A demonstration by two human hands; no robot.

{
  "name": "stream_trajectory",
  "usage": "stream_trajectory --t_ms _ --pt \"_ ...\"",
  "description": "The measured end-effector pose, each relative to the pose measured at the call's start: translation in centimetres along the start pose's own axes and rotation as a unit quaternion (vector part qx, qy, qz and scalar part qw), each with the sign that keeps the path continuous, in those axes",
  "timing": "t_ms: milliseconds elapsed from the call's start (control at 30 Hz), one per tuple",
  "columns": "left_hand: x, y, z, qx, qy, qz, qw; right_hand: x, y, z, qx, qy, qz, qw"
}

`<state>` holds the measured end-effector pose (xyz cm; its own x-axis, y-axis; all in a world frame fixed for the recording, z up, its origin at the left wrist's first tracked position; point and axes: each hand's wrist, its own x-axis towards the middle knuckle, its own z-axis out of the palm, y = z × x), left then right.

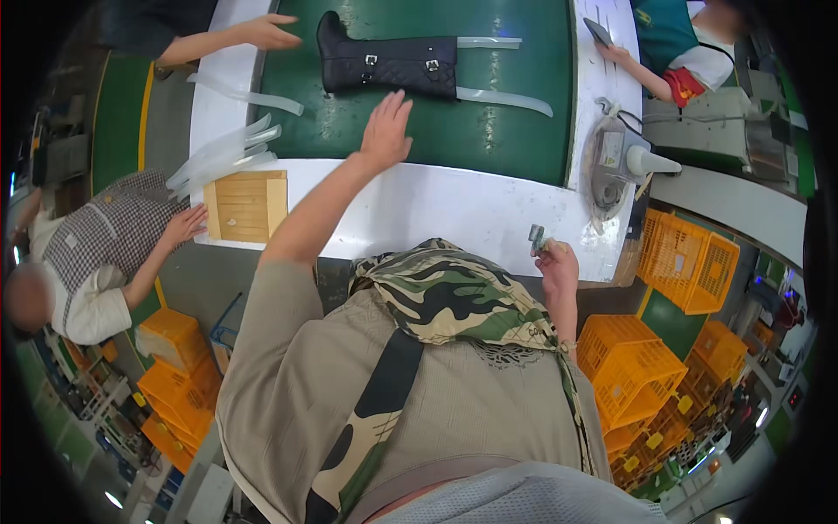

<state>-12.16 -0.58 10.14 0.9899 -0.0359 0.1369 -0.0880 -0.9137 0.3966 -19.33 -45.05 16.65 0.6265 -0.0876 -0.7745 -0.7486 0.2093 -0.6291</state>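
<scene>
A black quilted tall boot (391, 66) with metal buckles lies on its side on the green belt (515, 140), toe to the left. Two translucent plastic strips, an upper one (489, 42) and a lower one (506, 100), stick out of its shaft opening on the right. My left hand (388, 131) reaches over the belt with fingers outstretched, its tips at the boot's near edge; whether they touch I cannot tell. Above the white table edge, my right hand (559, 264) pinches a small green piece (536, 236), too small to make out further.
Loose translucent strips (227, 157) lie beside a wooden panel (247, 206) at left. A grey device with a white nozzle (615, 157) stands at right. Co-workers' hands are at upper left (269, 31), left (183, 225) and upper right (616, 56). Orange crates (630, 367) stack behind me.
</scene>
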Motion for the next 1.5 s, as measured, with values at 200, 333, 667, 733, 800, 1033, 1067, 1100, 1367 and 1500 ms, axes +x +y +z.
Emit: stream_trajectory --t_ms 200,333,667,733,800,1033,1067,1100,1367,1500 --pt "8.1 -3.1 1.4 0.229 -0.167 0.091 0.955 -0.9 0.4 -0.3 0.023 0.045 0.006 0.999" --pt "11.6 -6.5 0.5 0.246 -0.225 0.134 0.933 -1.5 0.4 -0.5 0.032 0.063 0.007 0.997" --pt "13.4 -7.2 -0.6 0.328 -0.285 0.182 0.882 -0.9 -0.8 1.2 -0.011 0.043 0.009 0.999" --pt "13.7 -6.4 -0.9 0.306 -0.286 0.160 0.894 -0.9 -1.0 1.6 -0.010 0.051 0.008 0.999" --pt "14.0 -5.7 -2.1 0.273 -0.265 0.141 0.914 -1.2 -1.1 2.0 -0.012 0.055 0.009 0.998" --pt "17.4 -8.6 -3.4 0.114 -0.096 0.116 0.982 -2.3 -1.1 2.5 -0.007 0.062 0.003 0.998" --pt "17.9 -9.0 -3.7 0.136 -0.104 0.106 0.979 -2.5 -1.1 2.4 -0.004 0.063 0.000 0.998" --pt "18.2 -9.3 -4.2 0.159 -0.111 0.095 0.976 -2.7 -1.1 2.3 0.000 0.065 -0.002 0.998" --pt "21.5 -12.0 -5.3 0.217 -0.170 0.066 0.959 -4.3 0.4 -0.2 0.029 0.095 0.000 0.995" --pt "24.6 -12.3 -9.6 0.200 -0.118 0.023 0.972 -3.2 2.3 -1.5 0.009 0.088 0.001 0.996"
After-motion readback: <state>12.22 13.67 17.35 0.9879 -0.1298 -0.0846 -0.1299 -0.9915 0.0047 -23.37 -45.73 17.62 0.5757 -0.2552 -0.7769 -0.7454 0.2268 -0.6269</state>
